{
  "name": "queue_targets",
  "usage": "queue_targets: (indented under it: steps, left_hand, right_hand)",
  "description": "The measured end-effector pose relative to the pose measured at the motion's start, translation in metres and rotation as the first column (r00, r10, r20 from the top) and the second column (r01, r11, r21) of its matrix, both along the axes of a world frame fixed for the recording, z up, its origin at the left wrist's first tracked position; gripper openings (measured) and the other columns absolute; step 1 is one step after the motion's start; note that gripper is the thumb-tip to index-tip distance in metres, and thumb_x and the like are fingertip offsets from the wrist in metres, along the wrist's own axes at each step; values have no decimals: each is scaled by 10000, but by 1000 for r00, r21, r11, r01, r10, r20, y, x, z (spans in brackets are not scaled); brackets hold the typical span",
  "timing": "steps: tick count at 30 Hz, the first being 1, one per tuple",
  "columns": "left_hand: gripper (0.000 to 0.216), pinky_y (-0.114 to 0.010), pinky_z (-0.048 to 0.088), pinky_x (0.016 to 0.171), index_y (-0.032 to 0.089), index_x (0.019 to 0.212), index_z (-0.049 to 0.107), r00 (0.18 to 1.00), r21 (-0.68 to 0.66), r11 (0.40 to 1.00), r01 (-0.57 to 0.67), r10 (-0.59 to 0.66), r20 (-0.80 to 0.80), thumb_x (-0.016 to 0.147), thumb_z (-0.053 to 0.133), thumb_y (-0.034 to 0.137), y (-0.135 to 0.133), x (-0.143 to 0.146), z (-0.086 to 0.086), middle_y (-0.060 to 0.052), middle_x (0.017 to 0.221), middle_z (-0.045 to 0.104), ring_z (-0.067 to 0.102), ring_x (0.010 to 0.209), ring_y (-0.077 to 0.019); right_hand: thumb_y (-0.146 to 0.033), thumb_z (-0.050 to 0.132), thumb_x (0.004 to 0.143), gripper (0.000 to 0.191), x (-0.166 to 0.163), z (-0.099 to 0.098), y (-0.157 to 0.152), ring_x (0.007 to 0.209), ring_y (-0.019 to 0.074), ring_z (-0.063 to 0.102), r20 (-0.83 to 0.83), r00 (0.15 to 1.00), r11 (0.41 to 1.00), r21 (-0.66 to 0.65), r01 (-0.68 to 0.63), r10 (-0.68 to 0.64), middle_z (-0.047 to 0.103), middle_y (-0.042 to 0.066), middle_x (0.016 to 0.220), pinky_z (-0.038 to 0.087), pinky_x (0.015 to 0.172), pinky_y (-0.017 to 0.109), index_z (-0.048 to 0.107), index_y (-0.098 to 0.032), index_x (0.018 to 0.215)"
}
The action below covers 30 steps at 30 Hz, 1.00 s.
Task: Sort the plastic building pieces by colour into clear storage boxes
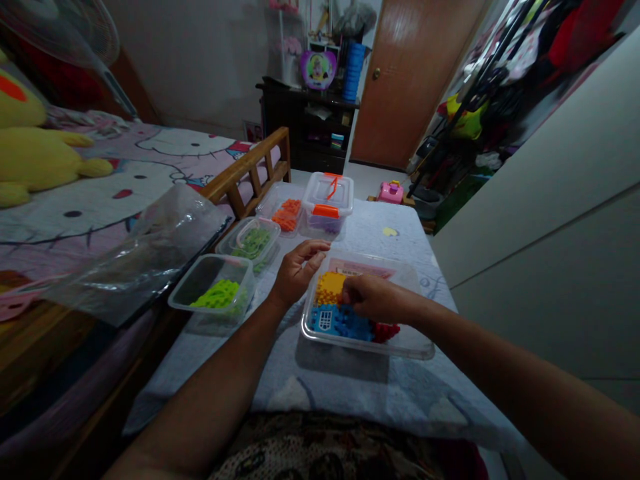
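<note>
A wide clear plastic box (367,345) lies before me, holding interlocking toy pieces in color groups. Yellow pieces (330,283) sit at its back left, blue pieces (350,323) in front of them, and a few red pieces (386,332) to the right. My right hand (370,299) reaches into the box, its fingers curled down onto the yellow and blue pieces; whatever is in the fingertips is hidden. My left hand (299,270) hovers by the box's back left rim, fingers stretched forward and thumb apart, with nothing visible in it.
Along the left stand clear tubs with lime pieces (217,295), green pieces (253,241) and orange pieces (287,215). A lidded box with orange clips (327,193) stands behind. A wooden bed rail (250,163) borders the cloth-covered table (385,227); a plastic bag (165,233) lies beside it.
</note>
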<state>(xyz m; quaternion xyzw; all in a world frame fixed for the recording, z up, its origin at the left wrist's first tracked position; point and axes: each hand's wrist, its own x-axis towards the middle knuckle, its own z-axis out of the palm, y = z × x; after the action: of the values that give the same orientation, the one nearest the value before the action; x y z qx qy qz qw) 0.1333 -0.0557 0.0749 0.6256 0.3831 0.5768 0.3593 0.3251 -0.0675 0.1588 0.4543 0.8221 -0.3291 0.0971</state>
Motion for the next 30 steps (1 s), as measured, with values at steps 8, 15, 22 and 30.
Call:
queue_targets:
  steps: [8, 15, 22, 30]
  left_hand:
    - [241, -356, 488, 955, 187, 1017, 691, 1000, -4, 1000, -4, 4, -3, 900, 560, 352, 0, -1, -1, -71, 1153, 681, 632, 1072, -231]
    - [233, -350, 485, 951, 187, 1022, 690, 1000, 14, 1000, -6, 6, -22, 909, 552, 338, 1, -1, -3, -69, 1161, 681, 623, 1088, -228]
    - [226, -350, 494, 934, 187, 1006, 692, 1000, 10, 1000, -12, 12, -11, 897, 560, 335, 0, 0, 1, -69, 1140, 686, 639, 1041, -220]
    - [235, -355, 491, 941, 182, 999, 690, 1000, 6, 1000, -8, 8, -3, 894, 566, 353, 1, 0, 0, -73, 1147, 686, 636, 1050, -226]
  right_hand:
    - [-27, 544, 696, 262, 7, -1, 1, 709, 124, 509, -36, 999, 999, -37, 4, -6, 607, 3, 815, 340, 619, 229, 600, -160, 915]
    - [-12, 535, 696, 258, 8, -7, 2, 704, 116, 506, -77, 996, 999, -35, 32, -35, 593, -1, 804, 341, 620, 227, 586, -159, 902]
    - [-2, 515, 689, 267, 17, 8, 3, 669, 102, 468, -84, 994, 995, -71, 68, -74, 556, -19, 773, 336, 602, 220, 579, -163, 892]
    - [-39, 522, 779, 254, 18, 1, 2, 820, 153, 578, -31, 981, 981, -17, -192, 192, 663, 56, 918, 407, 724, 254, 654, -146, 968]
